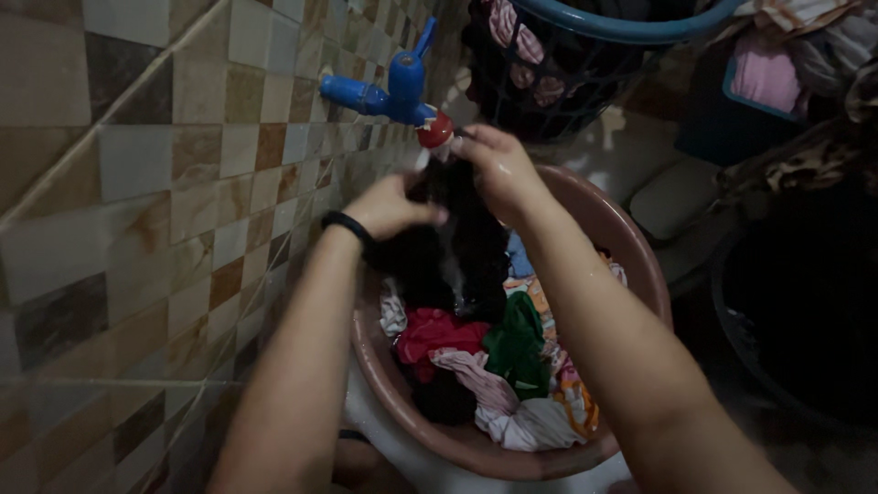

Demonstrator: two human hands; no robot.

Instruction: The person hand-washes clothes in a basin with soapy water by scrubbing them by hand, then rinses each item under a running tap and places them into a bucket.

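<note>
Together: both hands grip one wet black cloth garment, held up over the round brown plastic basin, just below the tap.
Left hand: clenched on the garment's left side; a black band circles the wrist.
Right hand: grasping the garment's top, close under the red nozzle.
Tap: blue plastic tap juts from the tiled wall at far left.
Basin contents: red, green, pink and patterned clothes lie piled inside.
Far side: blue-rimmed mesh laundry basket, apparently full of clothes, though the light is dim.
</note>
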